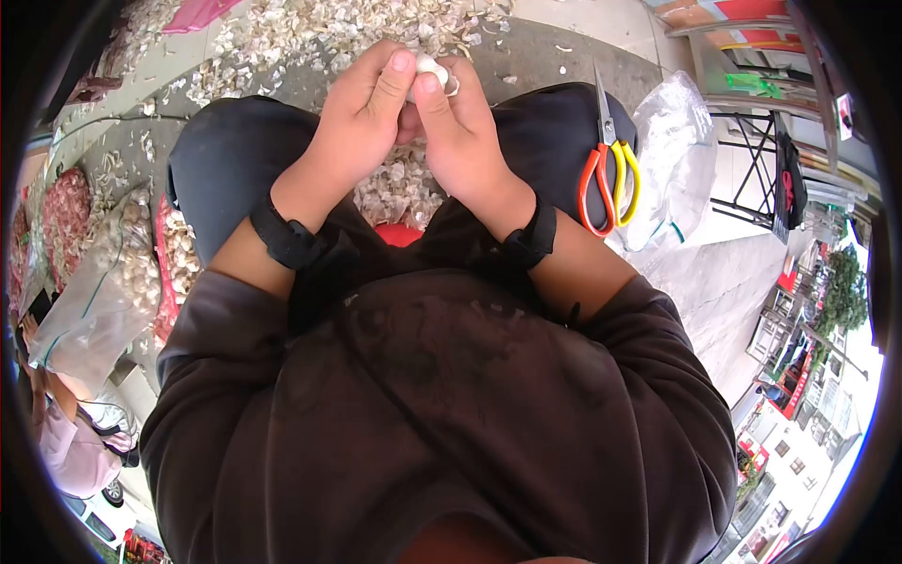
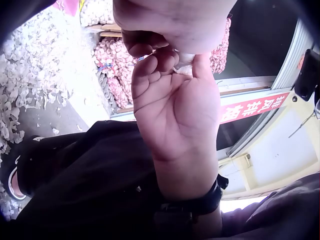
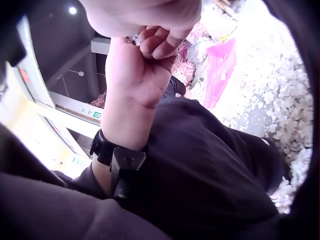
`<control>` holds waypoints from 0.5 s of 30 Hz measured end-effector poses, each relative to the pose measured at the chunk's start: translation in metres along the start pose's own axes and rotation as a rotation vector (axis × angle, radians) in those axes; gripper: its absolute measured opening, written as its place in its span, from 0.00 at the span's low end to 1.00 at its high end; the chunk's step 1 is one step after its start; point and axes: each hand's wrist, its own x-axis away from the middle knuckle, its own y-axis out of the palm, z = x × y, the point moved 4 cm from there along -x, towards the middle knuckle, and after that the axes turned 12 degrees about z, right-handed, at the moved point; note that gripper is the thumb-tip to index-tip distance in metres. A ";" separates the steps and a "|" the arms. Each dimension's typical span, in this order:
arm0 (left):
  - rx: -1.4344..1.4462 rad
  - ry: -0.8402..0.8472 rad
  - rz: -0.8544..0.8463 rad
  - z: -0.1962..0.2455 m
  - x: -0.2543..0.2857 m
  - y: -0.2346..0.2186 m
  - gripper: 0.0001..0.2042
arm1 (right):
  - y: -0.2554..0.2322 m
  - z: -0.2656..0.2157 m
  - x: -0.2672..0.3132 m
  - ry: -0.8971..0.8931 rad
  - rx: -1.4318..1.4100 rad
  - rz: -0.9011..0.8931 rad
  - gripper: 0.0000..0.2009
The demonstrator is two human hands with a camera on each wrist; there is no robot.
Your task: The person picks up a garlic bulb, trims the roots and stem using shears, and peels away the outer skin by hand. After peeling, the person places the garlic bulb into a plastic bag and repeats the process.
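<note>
A white garlic piece is between the two hands, with a loose bit of peel beside it. The left hand grips it from one side, its thumb laid alongside. From the other side the right hand pinches it, thumb tip against its lower part. In the left wrist view the garlic shows partly between the left hand above and the right hand below. The right wrist view gives only a small glimpse of it, mostly hidden by curled fingers.
Scissors with red and yellow handles lie on the thigh at the right, near a clear plastic bag. Peelings are heaped between the legs and strewn over the ground ahead. Bags of garlic stand at the left.
</note>
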 end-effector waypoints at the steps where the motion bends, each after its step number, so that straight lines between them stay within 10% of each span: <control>1: -0.004 0.004 0.013 0.000 0.001 0.000 0.22 | 0.001 -0.001 0.001 -0.023 0.023 -0.003 0.22; 7: -0.128 0.194 0.108 0.000 0.002 0.000 0.23 | -0.007 -0.002 0.002 -0.111 0.085 0.061 0.23; 15: 0.027 -0.056 0.083 -0.011 -0.001 -0.003 0.18 | -0.005 -0.012 -0.008 -0.114 0.066 0.130 0.25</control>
